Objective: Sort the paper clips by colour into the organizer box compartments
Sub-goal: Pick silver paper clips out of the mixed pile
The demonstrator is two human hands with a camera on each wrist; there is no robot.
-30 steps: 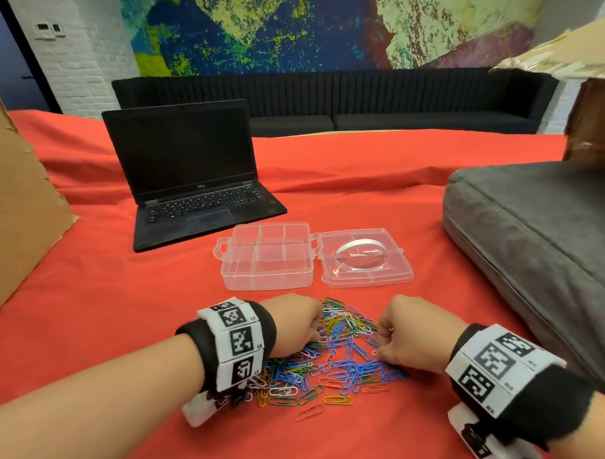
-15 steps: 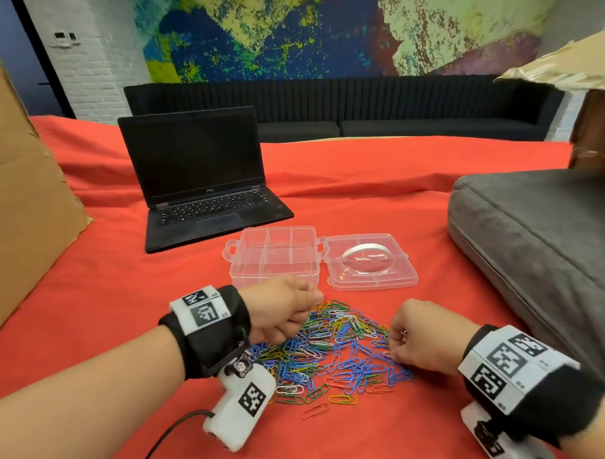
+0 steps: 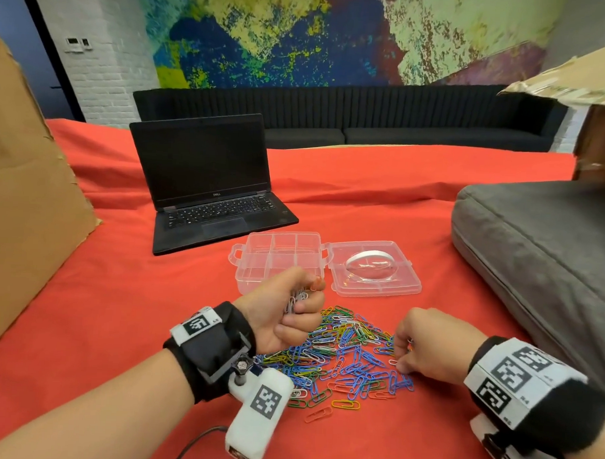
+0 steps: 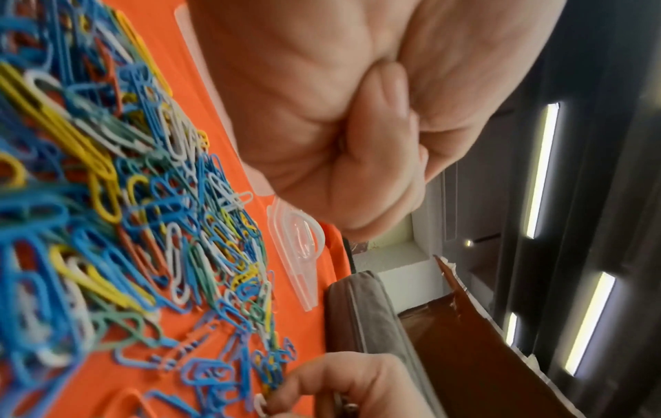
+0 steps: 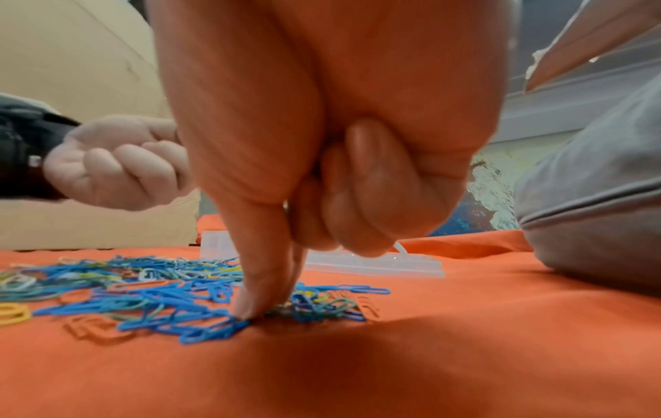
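A pile of mixed-colour paper clips (image 3: 345, 351) lies on the red cloth in front of the clear organizer box (image 3: 279, 256), whose lid (image 3: 371, 269) lies open to the right. My left hand (image 3: 298, 304) is raised above the pile's far left edge, just before the box. It is a fist that grips a bunch of white paper clips (image 3: 293, 303). My right hand (image 3: 403, 356) is down at the pile's right edge. Its thumb and forefinger (image 5: 264, 308) pinch at a clip among blue ones, and the other fingers are curled. The left wrist view shows the fist (image 4: 339, 127) over the pile (image 4: 107, 198).
An open black laptop (image 3: 206, 198) stands behind the box on the left. A grey cushion (image 3: 540, 254) lies to the right and a cardboard sheet (image 3: 24, 202) to the left. Loose orange clips (image 3: 318, 413) lie in front of the pile.
My left hand has risen off the pile, turned palm-side up, and moved toward the box with white clips in its fist. The right hand has stayed at the pile's right edge.
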